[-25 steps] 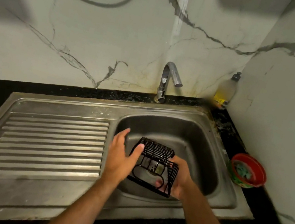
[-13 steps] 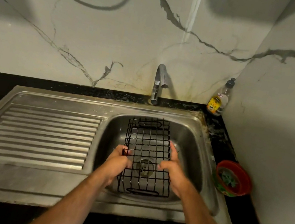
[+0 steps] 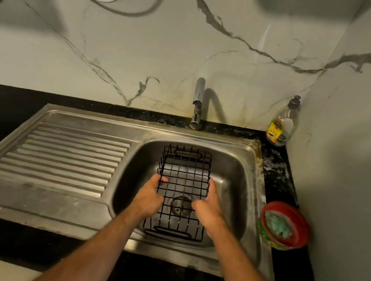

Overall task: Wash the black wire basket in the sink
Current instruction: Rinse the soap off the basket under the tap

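Observation:
The black wire basket [image 3: 184, 177] lies lengthwise in the steel sink bowl [image 3: 235, 174], its grid over the drain [image 3: 180, 207]. My left hand [image 3: 148, 198] grips the basket's left long edge, thumb hooked over the wire. My right hand [image 3: 208, 206] holds the right long edge, its fingers lying along the side. The tap [image 3: 197, 102] stands behind the bowl, and no water runs from it.
A ribbed steel drainboard [image 3: 64, 158] lies left of the bowl. A dish soap bottle [image 3: 281, 122] stands in the back right corner. A red bowl with a green scrubber [image 3: 284, 226] sits on the black counter at the right, close to the side wall.
The basket was tipped on its side between my hands a second ago. It now lies flat and lengthwise in the bowl, with one hand on each long edge.

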Demonstrator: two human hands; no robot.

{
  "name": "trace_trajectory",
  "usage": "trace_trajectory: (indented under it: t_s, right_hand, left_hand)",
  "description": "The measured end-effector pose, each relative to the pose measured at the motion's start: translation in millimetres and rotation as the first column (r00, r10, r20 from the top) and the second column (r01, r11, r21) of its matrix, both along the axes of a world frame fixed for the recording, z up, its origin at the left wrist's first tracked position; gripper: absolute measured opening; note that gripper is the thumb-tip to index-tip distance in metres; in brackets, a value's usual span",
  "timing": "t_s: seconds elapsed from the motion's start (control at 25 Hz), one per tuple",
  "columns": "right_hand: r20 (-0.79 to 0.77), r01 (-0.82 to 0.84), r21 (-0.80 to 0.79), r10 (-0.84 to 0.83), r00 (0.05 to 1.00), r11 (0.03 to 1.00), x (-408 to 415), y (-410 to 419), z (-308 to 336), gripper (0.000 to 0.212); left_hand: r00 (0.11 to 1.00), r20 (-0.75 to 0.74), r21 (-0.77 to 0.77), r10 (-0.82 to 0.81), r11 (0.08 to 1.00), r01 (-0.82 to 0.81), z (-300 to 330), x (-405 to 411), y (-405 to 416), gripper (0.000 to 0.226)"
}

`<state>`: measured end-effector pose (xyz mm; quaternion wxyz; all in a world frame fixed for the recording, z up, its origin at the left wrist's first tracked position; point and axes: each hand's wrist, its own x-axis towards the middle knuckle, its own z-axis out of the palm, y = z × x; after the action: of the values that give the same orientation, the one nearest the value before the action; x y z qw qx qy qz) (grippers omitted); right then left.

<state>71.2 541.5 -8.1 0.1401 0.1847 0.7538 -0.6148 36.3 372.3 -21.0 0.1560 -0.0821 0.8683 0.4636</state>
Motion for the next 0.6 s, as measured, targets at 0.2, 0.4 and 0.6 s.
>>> trace_trajectory:
  t_s: [0.2,0.4,0.6]
  right_hand:
    - [-0.02,-0.01,0.005,0.01,1.0,1.0,-4.7,0.3,-5.5,0.103]
    - [0.005,-0.016,-0.041,0.016,1.0,0.999,-11.8,-3.6,-14.8,0.115]
    - [-0.055,0.056,-0.016,-0.057,0.997,0.998,-23.8,-20.5,-11.3,0.113]
  left_hand:
    - [1.0,0.002,0.032,0.023,0.999,-0.023,-8.0,3.3,-6.3,0.064]
    - [0.998,0.056,0.039,-0.03,0.999,0.027,-6.6,-4.0,-21.7,0.065]
    - [1.0,0.026,0.098,-0.012,0.995,0.01,-3.2,-15.2,-35.3,0.067]
